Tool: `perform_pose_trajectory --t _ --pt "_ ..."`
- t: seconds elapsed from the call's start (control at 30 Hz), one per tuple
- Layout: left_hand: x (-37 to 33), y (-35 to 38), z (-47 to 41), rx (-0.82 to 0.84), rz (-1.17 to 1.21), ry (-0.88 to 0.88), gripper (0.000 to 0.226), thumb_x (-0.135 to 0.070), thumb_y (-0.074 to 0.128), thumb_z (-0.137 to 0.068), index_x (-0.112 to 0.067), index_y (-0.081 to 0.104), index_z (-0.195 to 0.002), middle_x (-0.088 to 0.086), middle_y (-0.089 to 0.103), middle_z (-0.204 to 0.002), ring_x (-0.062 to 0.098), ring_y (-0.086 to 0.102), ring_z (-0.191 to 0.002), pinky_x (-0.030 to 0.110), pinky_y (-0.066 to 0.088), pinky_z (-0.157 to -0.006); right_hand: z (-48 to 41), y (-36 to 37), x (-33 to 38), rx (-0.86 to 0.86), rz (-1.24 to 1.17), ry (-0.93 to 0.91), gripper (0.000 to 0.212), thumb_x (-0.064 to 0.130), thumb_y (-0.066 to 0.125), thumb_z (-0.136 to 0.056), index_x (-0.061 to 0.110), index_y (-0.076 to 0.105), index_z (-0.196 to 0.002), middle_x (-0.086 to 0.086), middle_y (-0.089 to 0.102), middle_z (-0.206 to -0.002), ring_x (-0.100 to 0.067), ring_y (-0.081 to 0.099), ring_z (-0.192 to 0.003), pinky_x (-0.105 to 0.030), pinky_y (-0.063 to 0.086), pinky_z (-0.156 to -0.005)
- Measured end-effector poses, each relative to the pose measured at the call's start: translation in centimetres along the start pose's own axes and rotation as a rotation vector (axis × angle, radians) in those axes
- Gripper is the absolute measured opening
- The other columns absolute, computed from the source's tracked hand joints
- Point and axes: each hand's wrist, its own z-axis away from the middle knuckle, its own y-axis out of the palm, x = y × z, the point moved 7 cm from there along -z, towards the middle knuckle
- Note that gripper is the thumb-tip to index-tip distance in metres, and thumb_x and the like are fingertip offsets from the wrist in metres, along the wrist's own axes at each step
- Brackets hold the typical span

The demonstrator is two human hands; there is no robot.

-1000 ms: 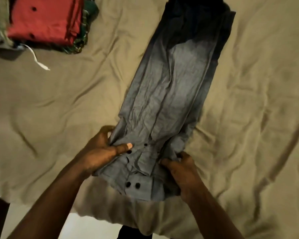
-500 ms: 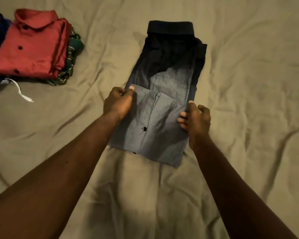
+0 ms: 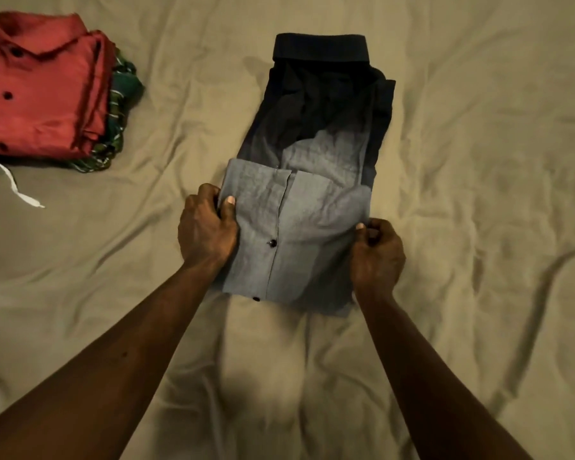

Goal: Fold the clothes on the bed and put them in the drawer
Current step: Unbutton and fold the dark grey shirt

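Step in hand: folding, drawer not yet reached. Grey-to-black faded cotton button shirt (image 3: 326, 154) lies flat on the tan wrinkled bedsheet (image 3: 478, 194), hem end turned up over its body. Left hand (image 3: 208, 227) grips the shirt's left edge, thumb on top; right hand (image 3: 375, 254) pinches its right edge, fingers curled. Folded red collared shirt (image 3: 40, 94) tops a pile well left of it. Next, probably 1 more fold toward the collar, edges kept square.

The single head camera looks forward and steeply down over the bed (image 3: 478, 200), seemingly from close above.
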Motion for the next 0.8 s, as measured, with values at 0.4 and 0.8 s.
perform_pose_trajectory --t 0.4,0.8 --pt "2.9 -3.1 5.8 0.472 0.237 -0.075 0.081 -0.031 0.079 -0.087 -0.047 0.028 -0.149 0.001 0.067 -0.131 0.024 0.070 -0.111 0.049 0.059 -0.093 6.7 -0.8 -2.9 0.402 -0.116 0.134 0.096 0.014 0.078 -0.088 0.037 0.017 -0.160 -0.005 0.065 -0.108 -0.007 0.065 -0.084 -0.030 0.060 -0.079" --pt "-12.0 -6.6 -7.6 0.358 0.983 -0.168 0.018 -0.015 0.054 -0.102 -0.017 0.070 -0.093 -0.003 0.068 -0.067 0.009 0.060 -0.057 0.021 0.052 -0.053 -6.7 -3.7 13.3 0.608 -0.647 0.197 0.017 0.004 0.054 -0.093 0.006 0.069 -0.083 -0.006 0.067 -0.070 -0.016 0.061 -0.068 -0.021 0.053 -0.057"
